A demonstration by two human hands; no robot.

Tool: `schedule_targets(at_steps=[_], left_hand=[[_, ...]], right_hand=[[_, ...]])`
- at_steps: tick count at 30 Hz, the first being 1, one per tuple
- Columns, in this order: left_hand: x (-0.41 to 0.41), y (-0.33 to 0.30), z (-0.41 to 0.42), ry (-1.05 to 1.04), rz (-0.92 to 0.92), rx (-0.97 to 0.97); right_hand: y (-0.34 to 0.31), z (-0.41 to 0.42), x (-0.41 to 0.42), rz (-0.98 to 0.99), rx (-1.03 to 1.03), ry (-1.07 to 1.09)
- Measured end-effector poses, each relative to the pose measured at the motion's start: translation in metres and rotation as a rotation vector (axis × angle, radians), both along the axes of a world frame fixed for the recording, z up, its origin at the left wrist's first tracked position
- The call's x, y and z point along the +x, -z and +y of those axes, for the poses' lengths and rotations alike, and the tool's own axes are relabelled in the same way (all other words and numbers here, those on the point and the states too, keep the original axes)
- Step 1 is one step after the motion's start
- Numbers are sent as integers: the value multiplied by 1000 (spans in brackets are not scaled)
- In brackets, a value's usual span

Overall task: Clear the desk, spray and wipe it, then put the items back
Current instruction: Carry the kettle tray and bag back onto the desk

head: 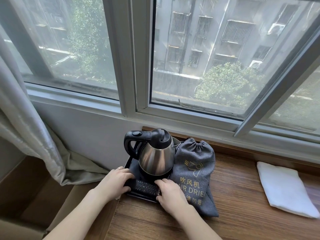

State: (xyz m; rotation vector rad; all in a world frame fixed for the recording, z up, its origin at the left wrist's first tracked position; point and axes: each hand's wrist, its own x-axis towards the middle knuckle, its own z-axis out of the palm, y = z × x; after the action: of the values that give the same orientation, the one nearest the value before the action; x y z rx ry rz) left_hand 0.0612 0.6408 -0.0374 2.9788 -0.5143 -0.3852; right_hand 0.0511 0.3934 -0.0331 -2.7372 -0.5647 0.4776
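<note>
1. A black rectangular tray (129, 164) sits at the left end of the brown wooden tabletop (233, 213) under the window — on it one steel kettle with black handle (155, 156) and one black remote control (145, 187).
2. Left hand (115, 182) and right hand (170, 193) grip the tray's near corners.
3. One grey drawstring hair-dryer bag (194, 170) and one folded white cloth (284, 187) lie further right; the tray's right side is hidden.

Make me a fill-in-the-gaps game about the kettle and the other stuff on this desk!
1. The shiny kettle stands on a black ____.
2. The grey bag beside the kettle is labelled for a hair ____.
3. The folded cloth on the desk is ____ in colour.
4. The left hand and right hand both rest on the ____ control.

Missing words: tray; drier; white; remote
</note>
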Motion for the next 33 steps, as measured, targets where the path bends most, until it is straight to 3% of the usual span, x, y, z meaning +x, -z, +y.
schedule_targets(at_steps=[6,15,33], left_hand=[[2,0,-1,-14,23,-8],[-6,5,-5,-120,22,-196],[-17,7,-27,-187,26,-251]], right_hand=[[-3,0,4,37,3,31],[-12,3,3,59,-49,43],[-14,-21,-4,68,-38,57]])
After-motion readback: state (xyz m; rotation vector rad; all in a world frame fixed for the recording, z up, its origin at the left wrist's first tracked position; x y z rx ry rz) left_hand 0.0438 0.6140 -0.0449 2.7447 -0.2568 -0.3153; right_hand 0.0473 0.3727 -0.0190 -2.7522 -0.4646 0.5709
